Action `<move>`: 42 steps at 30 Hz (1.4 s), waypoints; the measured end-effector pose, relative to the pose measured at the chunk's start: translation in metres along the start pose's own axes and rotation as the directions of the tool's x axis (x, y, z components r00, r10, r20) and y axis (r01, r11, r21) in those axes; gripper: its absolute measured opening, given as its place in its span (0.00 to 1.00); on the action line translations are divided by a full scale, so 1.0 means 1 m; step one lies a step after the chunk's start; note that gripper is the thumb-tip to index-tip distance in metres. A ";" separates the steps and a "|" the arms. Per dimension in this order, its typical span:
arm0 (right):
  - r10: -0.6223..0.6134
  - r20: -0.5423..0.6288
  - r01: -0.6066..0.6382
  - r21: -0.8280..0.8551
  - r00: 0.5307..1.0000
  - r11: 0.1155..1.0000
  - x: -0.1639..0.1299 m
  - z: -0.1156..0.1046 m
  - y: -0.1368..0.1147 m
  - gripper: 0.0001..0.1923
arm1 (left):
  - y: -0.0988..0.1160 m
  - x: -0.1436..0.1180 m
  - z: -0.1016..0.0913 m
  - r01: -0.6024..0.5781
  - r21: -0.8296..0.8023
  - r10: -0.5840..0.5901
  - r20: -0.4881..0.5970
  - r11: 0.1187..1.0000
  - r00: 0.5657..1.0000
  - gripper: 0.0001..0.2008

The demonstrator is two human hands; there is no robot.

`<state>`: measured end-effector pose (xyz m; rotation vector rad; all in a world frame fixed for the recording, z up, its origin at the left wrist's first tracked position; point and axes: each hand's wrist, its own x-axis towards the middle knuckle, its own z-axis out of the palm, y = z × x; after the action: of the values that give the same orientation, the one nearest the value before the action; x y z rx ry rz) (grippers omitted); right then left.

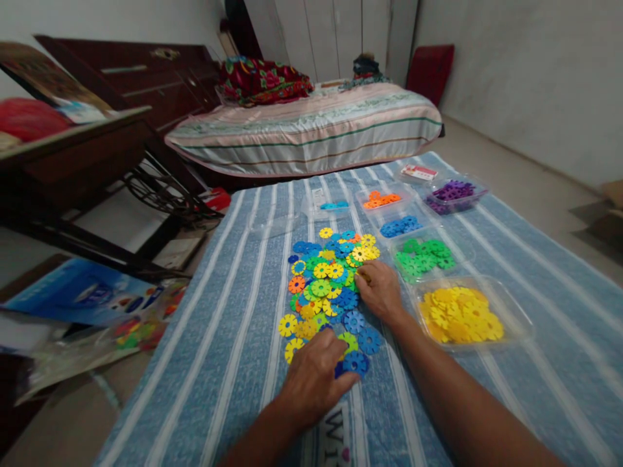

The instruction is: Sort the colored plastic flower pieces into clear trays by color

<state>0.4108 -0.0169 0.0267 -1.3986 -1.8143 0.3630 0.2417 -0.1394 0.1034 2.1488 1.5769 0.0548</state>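
One blue striped cloth [233, 292] carries everything: a mixed pile of notched plastic discs [321, 288] runs lengthwise away from us, a clear tray [516, 319] of yellow discs [460, 314] off right. Left hand [316, 373] covers the pile's near end, grip hidden; right hand [382, 290], nearer that tray, pinches what looks like a yellow disc [364, 277].

Notched, apparently plastic discs [329, 273] in mixed colours lie overlapping on striped cloth [231, 318]
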 end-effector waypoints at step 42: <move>0.007 -0.060 -0.006 0.009 0.998 1.000 0.001 0.008 -0.008 0.07 | 0.078 0.204 -0.114 0.045 -0.779 -0.274 -0.165 0.625 0.947 0.09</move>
<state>0.3992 -0.0171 0.0273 -1.3952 -1.7582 0.3289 0.3462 0.0683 0.1865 1.3361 1.4875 0.8500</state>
